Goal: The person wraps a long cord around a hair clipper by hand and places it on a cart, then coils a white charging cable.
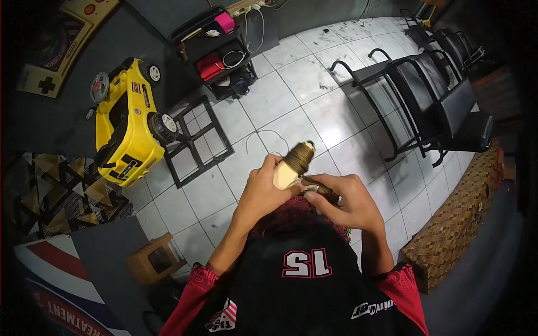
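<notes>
I note the left hand (pixel 262 190) clenched on a pale wooden piece (pixel 287 173) wrapped in brown twine (pixel 301 152), held mid-air above the tiled floor (pixel 280 95). The right hand (pixel 342 201) pinches a small dark item (pixel 324 193), unidentifiable, against it. Wrapping looks well advanced; the pale end remains bare.

Floor (pixel 291 84) is glossy white tile, the toy car (pixel 126 126) shiny yellow plastic, the chairs (pixel 431 95) black matt padding on metal tube, the mat (pixel 459 213) rough woven.
</notes>
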{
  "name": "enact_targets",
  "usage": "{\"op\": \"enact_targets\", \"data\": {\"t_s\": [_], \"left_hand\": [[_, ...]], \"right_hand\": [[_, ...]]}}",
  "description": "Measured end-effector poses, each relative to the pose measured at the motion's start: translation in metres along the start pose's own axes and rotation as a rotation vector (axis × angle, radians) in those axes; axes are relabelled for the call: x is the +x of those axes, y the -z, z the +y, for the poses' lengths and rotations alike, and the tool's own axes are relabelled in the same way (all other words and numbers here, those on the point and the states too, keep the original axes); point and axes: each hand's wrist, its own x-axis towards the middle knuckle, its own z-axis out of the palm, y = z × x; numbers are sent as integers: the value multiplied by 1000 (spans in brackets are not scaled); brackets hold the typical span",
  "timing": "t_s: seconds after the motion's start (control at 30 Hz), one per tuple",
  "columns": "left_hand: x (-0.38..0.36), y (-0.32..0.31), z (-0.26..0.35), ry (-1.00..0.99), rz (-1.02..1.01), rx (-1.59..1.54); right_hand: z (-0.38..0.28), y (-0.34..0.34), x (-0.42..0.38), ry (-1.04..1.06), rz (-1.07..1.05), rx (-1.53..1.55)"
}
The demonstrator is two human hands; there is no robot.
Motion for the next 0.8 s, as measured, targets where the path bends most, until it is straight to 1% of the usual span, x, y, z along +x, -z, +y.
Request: {"op": "enact_targets", "data": {"t_s": [0.03,0.1,0.13,0.17,0.23,0.27,0.3,0.37,0.43,0.5,0.53,0.57,0.63,0.7,0.73,0.77,0.8], "left_hand": [[0,-1,1,-2,-4,0],[-5,-3,4,-9,-150,22],[-8,-4,9,21,-186,32],[-8,-4,12,17,-186,32],[-10,-4,14,-45,-423,80],[-11,-6,5,-115,-496,45],[-13,-6,5,-115,-496,44],[-18,-7,4,-214,-564,-60],[-22,-8,-1,-194,-544,-115],[-23,-9,-6,-149,-501,-227],[-23,-7,-5,-147,-497,-230],[-22,-6,-2,-139,-518,-243],[-22,-2,0,-131,-540,-254],[-21,0,0,-182,-563,-296],[-21,0,-1,-182,-564,-296],[-20,-2,-2,-228,-532,-417],[-20,-2,-1,-273,-497,-537]], "right_hand": [[0,2,3,-2,4,0],[-1,7,8,-19,-16,-87],[4,5,12,11,62,-129],[7,6,17,12,64,-131],[10,10,26,40,181,-99],[5,18,28,-33,131,-168],[10,22,31,-34,130,-169],[28,23,36,16,20,-122],[52,15,38,26,-10,-152],[64,4,37,238,50,-133],[59,5,35,124,-30,-8],[62,3,34,121,-36,-7],[75,-3,33,165,-158,439],[78,-11,31,160,-129,444],[79,-13,29,193,-115,384],[80,-14,29,228,-102,322],[83,-11,32,368,-134,223]]}}
